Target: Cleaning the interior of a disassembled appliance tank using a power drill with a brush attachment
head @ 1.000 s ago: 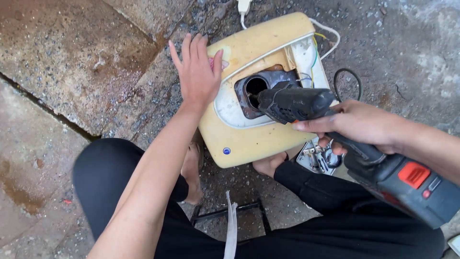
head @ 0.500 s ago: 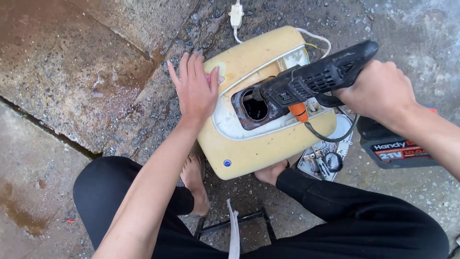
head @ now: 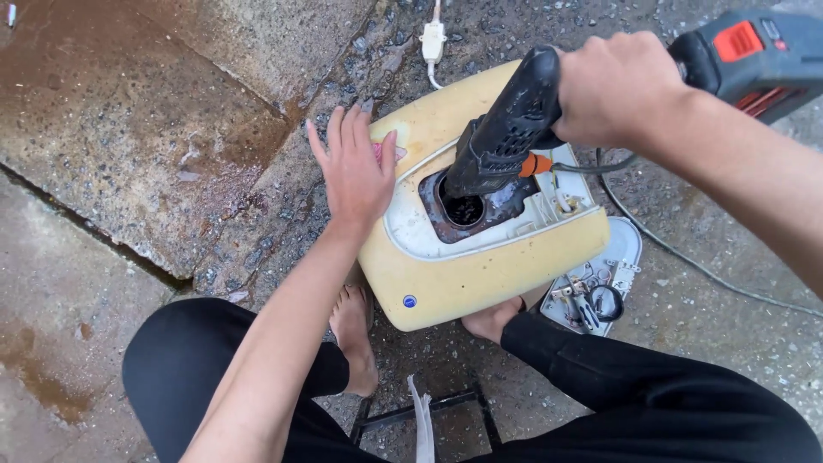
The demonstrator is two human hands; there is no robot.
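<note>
Nearest me at 6 o'clock: my knees in black trousers [head: 651, 403], bare feet [head: 356, 334] on wet concrete [head: 129, 129], a dark metal stool frame [head: 420, 411] between them with a white strap [head: 423, 420] hanging off it.

Just past my feet, dead centre: yellowed cream appliance casing [head: 480, 274], lying on its side, propped against my toes at its 6 o'clock edge. White inner panel [head: 411, 236] faces up, with a rusty dark round opening [head: 467, 210] in the middle.

Left hand [head: 356, 176] at 9 o'clock of the casing: fingers spread flat, palm pressing on the top-left corner, gripping nothing. Something small and pink [head: 383, 153] shows under it; can't tell what.

Right hand [head: 617, 86] at 1 o'clock: fist wrapped tight around the black power tool [head: 506, 129], nose angled down into the opening. Orange collar [head: 533, 165] sits near the nose. Red-and-grey battery pack [head: 754, 51] is out past my wrist at 2 o'clock.

At 4 o'clock of the casing: grey cover plate [head: 613, 274] on the ground, small loose parts on it.

Farthest, 12 o'clock: white plug [head: 431, 39] and cord; a thin dark cable [head: 686, 257] runs off toward 3 o'clock.
</note>
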